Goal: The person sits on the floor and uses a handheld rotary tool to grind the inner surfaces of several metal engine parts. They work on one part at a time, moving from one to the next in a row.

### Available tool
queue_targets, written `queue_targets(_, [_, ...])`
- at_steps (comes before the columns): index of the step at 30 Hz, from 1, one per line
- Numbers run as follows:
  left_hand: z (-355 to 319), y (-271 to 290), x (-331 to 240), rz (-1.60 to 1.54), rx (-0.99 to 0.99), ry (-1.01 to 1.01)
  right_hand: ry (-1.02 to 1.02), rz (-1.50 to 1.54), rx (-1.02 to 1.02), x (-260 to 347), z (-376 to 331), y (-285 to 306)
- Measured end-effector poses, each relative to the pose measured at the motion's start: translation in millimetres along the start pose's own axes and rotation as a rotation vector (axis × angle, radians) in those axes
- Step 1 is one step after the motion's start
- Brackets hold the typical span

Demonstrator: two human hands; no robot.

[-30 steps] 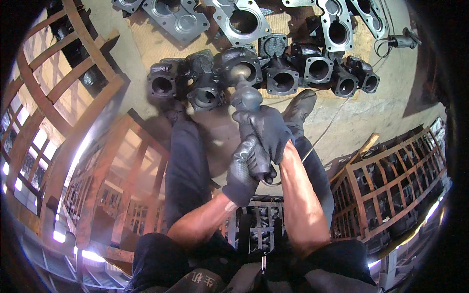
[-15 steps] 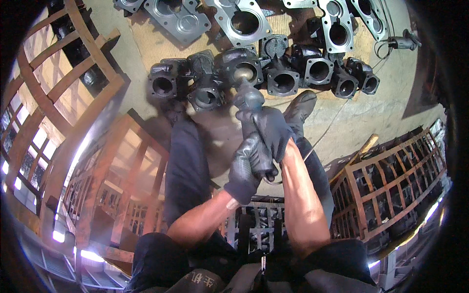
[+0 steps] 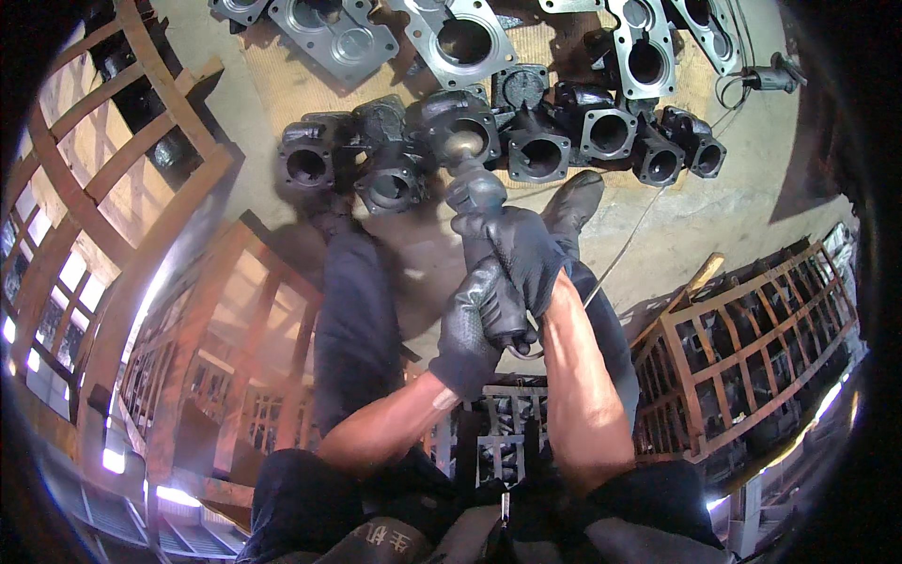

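Both my hands wear black gloves and grip a dark hand-held grinder (image 3: pixel 476 191). My right hand (image 3: pixel 520 246) is closed round its body near the front. Closer to me, my left hand (image 3: pixel 470 324) wraps the rear of the handle, where a cord comes out. The tool's narrow front end points into the round mouth of a black cast pipe housing (image 3: pixel 458 111). Whether the tip touches the inside wall, I cannot tell. Beside it stand another black flanged casting (image 3: pixel 390 191) on the left and a similar one (image 3: pixel 538 158) on the right.
Grey machined flange plates (image 3: pixel 460 38) lie beyond the row, on cardboard (image 3: pixel 268 89). A second corded tool (image 3: pixel 775 77) rests at the far right. Brown metal crates stand left (image 3: pixel 202 179) and right (image 3: pixel 742 343). My shoe (image 3: pixel 575 202) is near the castings; a cord (image 3: pixel 631 235) crosses the floor.
The whole view has shifted slightly, so the castings sit a little further left in the picture. My grip and the grinder's place at the housing's mouth look the same.
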State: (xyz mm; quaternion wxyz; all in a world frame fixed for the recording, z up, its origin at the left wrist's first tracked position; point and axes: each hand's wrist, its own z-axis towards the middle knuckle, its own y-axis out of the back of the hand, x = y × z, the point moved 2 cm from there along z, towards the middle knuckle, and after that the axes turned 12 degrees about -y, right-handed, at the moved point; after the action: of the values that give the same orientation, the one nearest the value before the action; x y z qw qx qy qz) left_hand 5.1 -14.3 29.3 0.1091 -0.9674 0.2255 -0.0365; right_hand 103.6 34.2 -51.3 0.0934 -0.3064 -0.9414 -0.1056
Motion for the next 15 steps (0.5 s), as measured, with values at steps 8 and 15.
queue_targets(8, [29.2, 6.4, -7.9, 0.02, 0.113, -0.012, -0.237, 0.425, 0.173, 13.0, 19.9, 11.7])
queue_targets(15, [5.4, -1.1, -4.6, 0.088, -0.028, 0.005, -0.196, 0.556, 0.08, 19.1, -2.9, 14.0])
